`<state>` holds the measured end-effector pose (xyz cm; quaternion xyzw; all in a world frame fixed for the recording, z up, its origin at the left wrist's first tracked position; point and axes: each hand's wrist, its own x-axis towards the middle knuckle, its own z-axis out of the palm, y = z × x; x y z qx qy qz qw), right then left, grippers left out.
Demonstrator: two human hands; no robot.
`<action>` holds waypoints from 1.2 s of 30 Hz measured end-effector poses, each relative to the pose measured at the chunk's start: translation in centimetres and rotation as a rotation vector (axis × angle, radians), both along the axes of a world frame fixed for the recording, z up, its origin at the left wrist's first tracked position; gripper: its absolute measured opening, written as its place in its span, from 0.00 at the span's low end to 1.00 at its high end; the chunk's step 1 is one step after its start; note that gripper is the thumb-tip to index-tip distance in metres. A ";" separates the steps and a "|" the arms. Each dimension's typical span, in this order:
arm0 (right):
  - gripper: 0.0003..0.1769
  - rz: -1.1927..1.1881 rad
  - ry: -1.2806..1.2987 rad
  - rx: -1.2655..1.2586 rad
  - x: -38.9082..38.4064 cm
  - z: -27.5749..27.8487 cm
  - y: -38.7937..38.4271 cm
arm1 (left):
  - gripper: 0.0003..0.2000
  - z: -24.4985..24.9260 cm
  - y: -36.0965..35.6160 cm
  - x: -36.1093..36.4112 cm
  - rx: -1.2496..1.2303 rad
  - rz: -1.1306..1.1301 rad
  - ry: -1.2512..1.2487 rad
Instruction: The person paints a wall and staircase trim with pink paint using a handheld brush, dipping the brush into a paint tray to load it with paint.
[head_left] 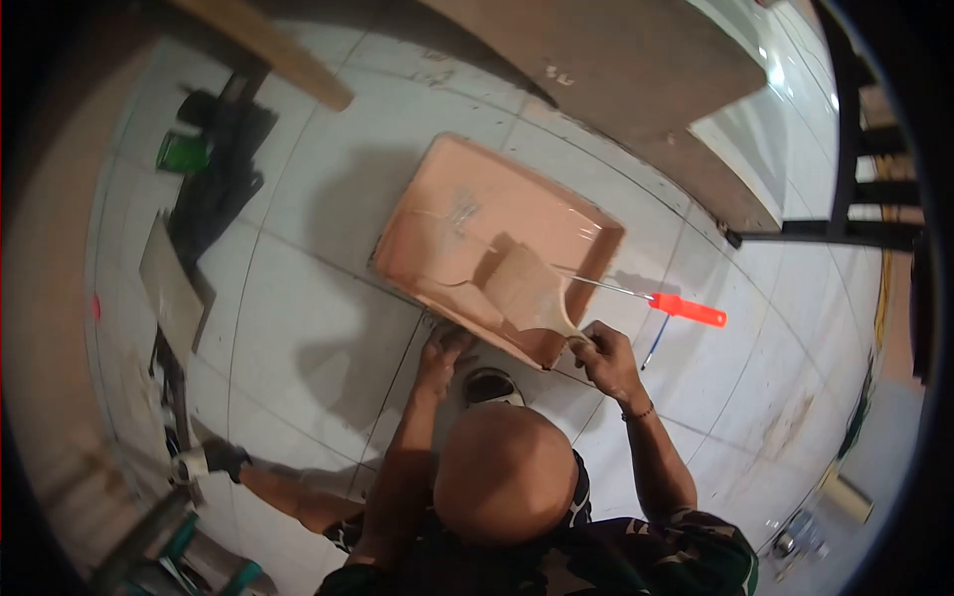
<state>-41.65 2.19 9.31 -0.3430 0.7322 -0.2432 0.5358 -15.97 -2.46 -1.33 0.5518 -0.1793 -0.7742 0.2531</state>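
Note:
A paint tray (447,189) coated in peach-pink paint sits tilted in view on the tiled floor. My right hand (608,363) grips the pale handle of a wide flat paintbrush (527,288). The brush's paint-covered head is over the tray's near right part. My left hand (447,353) is at the near edge of the tray, fingers curled against its rim; the fingertips are partly hidden. A paint roller handle (688,310), bright orange-red, sticks out past the tray's right side on a thin metal rod. The rod's far end is hidden by the brush.
A thin blue stick (656,343) lies under the roller handle. Up front stand a brown panel (616,60) and a wooden bar (288,60). A green container (182,152) and dark cloth-like items lie left; a black rack (874,233) stands right.

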 end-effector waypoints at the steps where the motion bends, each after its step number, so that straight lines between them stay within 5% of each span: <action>1: 0.15 -0.040 -0.008 0.019 -0.1 0.1 0.2 | 0.26 0.3 0.0 -0.6 -0.034 0.048 0.019; 4: 0.15 -0.048 0.012 0.045 -0.4 0.1 0.3 | 0.27 -0.6 0.1 -1.8 -0.182 0.093 0.066; 12: 0.14 -0.072 -0.032 -0.076 -0.3 0.6 -0.6 | 0.35 0.2 -0.4 -3.3 0.086 0.158 0.172; 20: 0.16 -0.037 0.001 -0.098 0.0 1.2 -0.7 | 0.33 -3.3 0.8 -3.6 0.004 0.170 0.321; 22: 0.15 0.007 0.074 -0.115 -0.6 -0.2 0.0 | 0.29 -5.3 2.0 -3.6 0.065 0.264 0.193; 25: 0.14 -0.030 -0.047 -0.114 -0.3 0.9 -0.5 | 0.22 -5.3 0.5 -2.5 -0.022 -0.054 -0.100; 28: 0.15 -0.031 -0.070 -0.121 -0.9 1.3 -0.6 | 0.22 0.2 0.5 -2.6 0.100 -0.011 0.193; 30: 0.16 0.036 -0.023 -0.119 -1.0 0.9 -0.7 | 0.24 0.3 0.8 -3.6 -0.028 0.344 0.198; 32: 0.17 0.128 0.047 -0.093 -1.6 -0.6 -0.6 | 0.25 2.2 -0.1 -1.5 -0.072 -0.007 -0.169; 34: 0.27 0.158 -0.186 -0.263 -1.8 -0.9 -0.8 | 0.25 -0.9 -0.1 0.4 -0.084 -0.035 0.008; 36: 0.25 0.219 -0.156 -0.336 -1.3 -1.5 -1.4 | 0.24 -1.6 -0.1 1.5 -0.145 0.012 0.001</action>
